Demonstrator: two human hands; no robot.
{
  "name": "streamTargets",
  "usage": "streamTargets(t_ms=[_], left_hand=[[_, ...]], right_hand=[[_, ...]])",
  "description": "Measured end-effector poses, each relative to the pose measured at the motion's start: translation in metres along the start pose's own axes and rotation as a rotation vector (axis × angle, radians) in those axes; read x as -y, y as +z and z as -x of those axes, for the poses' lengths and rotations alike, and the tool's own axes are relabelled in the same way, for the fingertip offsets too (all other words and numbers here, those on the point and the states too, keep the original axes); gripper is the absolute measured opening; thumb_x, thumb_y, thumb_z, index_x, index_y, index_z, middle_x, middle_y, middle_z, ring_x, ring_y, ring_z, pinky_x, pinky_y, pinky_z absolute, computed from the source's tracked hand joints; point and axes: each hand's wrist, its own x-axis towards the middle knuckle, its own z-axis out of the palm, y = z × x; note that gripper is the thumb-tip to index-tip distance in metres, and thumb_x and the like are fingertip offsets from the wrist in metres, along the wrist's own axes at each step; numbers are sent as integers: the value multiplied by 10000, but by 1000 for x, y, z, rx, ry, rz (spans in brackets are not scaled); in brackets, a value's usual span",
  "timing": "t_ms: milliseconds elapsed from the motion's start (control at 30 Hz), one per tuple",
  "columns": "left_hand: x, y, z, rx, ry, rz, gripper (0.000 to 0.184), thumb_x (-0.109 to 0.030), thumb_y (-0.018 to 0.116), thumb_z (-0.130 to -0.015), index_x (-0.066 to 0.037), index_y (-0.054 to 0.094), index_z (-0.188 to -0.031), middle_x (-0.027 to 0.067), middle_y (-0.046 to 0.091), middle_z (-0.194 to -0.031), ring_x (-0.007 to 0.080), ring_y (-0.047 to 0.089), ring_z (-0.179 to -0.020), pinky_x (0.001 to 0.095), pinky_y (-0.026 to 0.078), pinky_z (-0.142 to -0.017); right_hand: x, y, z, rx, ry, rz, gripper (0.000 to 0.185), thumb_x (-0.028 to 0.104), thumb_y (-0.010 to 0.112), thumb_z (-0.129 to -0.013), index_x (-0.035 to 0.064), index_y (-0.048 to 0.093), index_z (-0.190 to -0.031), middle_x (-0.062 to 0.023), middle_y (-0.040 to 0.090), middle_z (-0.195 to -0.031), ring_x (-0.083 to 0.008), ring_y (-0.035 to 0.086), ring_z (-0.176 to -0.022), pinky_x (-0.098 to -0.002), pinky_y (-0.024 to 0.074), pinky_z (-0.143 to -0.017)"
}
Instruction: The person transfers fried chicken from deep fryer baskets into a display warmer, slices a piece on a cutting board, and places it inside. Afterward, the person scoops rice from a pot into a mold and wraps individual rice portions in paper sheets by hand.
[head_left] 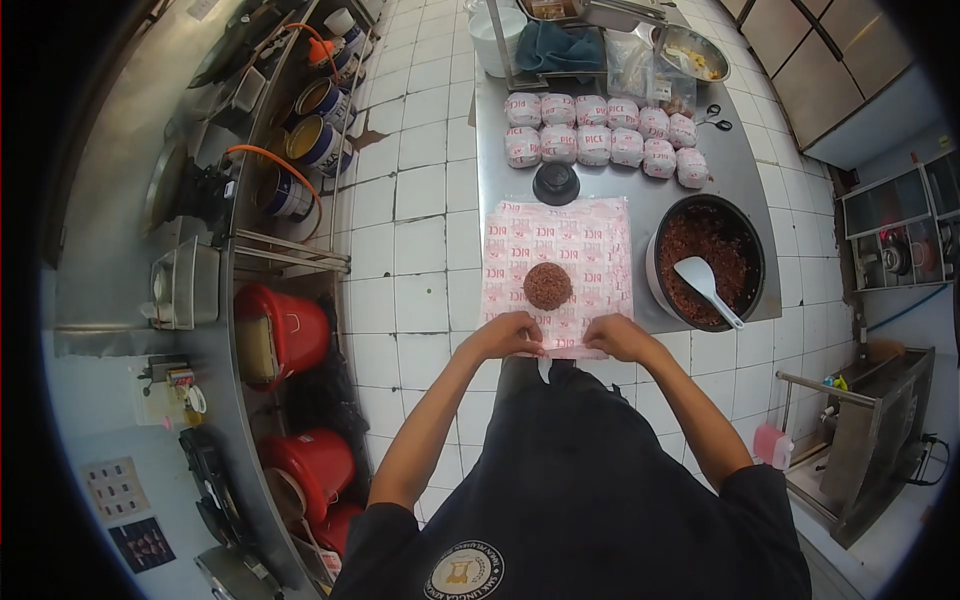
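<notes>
A round mound of reddish-brown rice (548, 287) sits on a printed sheet of wrapping paper (592, 237) at the near edge of the steel table. My left hand (508, 336) pinches the paper's near edge, left of centre. On the right part of that same edge, my right hand (618, 337) has its fingers closed on the paper too. Just beyond the sheet stands a small black bowl (556, 184). To the right is a black pot (755, 262) of the same rice, with a white rice paddle (708, 290) lying in it.
Two rows of wrapped rice parcels (593, 145) line the table's far part, with scissors (716, 118) beside them. Behind are a metal bowl (697, 54), a dark cloth (560, 48) and a white bucket (497, 40). Shelving with red tubs (300, 335) stands left across the tiled floor.
</notes>
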Motion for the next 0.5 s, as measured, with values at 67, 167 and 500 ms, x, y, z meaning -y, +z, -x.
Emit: streamTargets(t_ms=[67, 167, 500], left_hand=[[-6, 6, -1, -80, 46, -112, 238, -219, 785, -777, -45, 699, -916, 112, 646, -917, 249, 616, -869, 365, 488, -793], [-11, 25, 2, -254, 215, -270, 267, -255, 788, -764, -52, 714, -923, 126, 669, -910, 309, 624, -877, 404, 500, -792], [-32, 52, -3, -412, 189, -339, 125, -161, 655, -854, -53, 717, -868, 96, 652, -865, 309, 610, -860, 409, 489, -790]], right_hand=[[7, 4, 4, -28, 42, 47, 153, 120, 694, -810, 3, 703, -908, -171, 656, -812, -318, 640, -784, -400, 496, -731], [15, 7, 10, -100, 11, 101, 145, 124, 686, -809, 0, 674, -883, -179, 654, -807, -358, 628, -793, -425, 490, -731], [46, 11, 21, -314, -26, 93, 165, 147, 672, -826, 26, 642, -934, -143, 618, -932, -376, 571, -946, -461, 453, -797]])
